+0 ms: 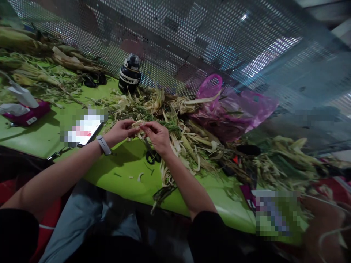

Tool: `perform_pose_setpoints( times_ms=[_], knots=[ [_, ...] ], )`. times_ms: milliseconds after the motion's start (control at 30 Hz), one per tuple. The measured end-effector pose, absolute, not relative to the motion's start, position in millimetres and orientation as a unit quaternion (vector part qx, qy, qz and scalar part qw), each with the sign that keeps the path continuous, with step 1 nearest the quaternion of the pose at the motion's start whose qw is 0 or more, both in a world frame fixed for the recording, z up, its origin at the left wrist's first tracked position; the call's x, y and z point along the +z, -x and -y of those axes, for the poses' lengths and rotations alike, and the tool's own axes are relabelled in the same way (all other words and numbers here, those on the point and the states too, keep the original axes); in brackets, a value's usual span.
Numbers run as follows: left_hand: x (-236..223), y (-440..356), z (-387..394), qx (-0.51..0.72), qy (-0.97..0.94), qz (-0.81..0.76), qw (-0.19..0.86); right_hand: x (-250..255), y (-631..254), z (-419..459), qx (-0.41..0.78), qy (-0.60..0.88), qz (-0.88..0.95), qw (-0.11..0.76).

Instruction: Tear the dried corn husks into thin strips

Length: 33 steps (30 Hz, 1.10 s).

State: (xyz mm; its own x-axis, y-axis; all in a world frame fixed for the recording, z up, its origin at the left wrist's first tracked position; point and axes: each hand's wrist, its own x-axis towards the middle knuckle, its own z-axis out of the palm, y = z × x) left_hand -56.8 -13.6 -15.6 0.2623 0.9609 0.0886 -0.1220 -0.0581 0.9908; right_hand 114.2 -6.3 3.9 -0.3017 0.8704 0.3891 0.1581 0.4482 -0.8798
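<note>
Both hands meet above the green table [109,166], in front of a heap of pale, dry-looking husks and stalks [189,142]. My left hand [119,132], with a light wristband, pinches a small pale strip of plant [138,123]. The fingertips of my right hand [157,136] are closed on the same strip from the other side. Black-handled scissors [151,156] lie below my right hand, their blades partly hidden. Left of my left hand lies a lit phone [86,126], its screen blurred.
A dark bottle [129,75] stands behind the heap, near a perforated metal screen [170,44]. A pink plastic bag [227,113] sits at the right of the heap. A tissue box [30,113] is at the left. Another person's arm [323,223] shows at the lower right.
</note>
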Motion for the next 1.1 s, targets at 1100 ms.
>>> perform_pose_setpoints(
  times_ms=[1100],
  knots=[
    [-27, 57, 10, 0.401, -0.685, -0.336, 0.507, 9, -130, -8, 0.122, 0.386, 0.824, 0.396]
  ],
)
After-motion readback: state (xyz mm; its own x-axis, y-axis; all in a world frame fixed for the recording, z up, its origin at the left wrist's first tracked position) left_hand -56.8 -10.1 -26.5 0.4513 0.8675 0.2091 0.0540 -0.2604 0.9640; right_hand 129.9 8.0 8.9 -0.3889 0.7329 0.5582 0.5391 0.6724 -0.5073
